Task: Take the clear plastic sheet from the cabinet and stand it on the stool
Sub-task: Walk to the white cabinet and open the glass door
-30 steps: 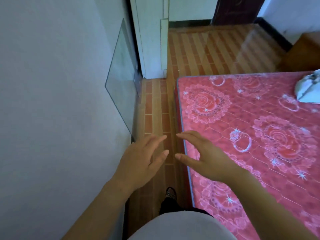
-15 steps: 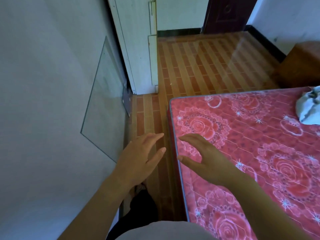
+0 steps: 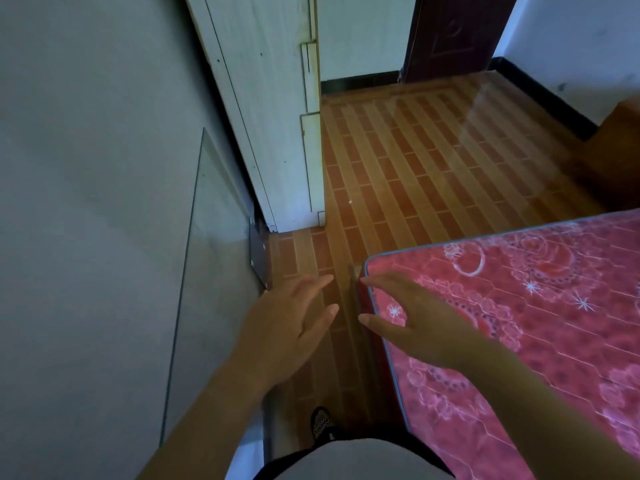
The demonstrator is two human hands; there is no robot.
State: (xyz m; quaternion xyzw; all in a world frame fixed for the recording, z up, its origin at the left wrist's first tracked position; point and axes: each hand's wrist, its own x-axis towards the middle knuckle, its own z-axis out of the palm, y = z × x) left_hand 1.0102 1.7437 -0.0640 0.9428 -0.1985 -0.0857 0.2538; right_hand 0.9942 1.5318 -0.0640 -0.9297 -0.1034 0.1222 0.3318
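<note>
Task barely begun: the clear rectangular plastic sheet [image 3: 211, 271] leans against the grey cabinet side [image 3: 86, 202], untouched. Left hand [image 3: 287, 327] and right hand [image 3: 412, 320] hover spread and empty; no stool in sight.

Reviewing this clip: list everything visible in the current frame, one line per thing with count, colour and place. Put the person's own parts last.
clear sheet: one, transparent with a greenish edge, standing against the grey surface at left
grey surface: one, grey, fills the left side
small dark panel: one, dark, on the floor at the sheet's far end
white door frame: one, white, upper centre
dark door: one, dark red-brown, top right
floor: brown and orange striped tiles, centre
mattress: one, red with a pink floral pattern, right
brown furniture: one, only partly in view at the right edge
shoe: one, dark patterned, bottom centre
left hand: open, empty, held over the floor
right hand: open, empty, held over the mattress corner
</note>
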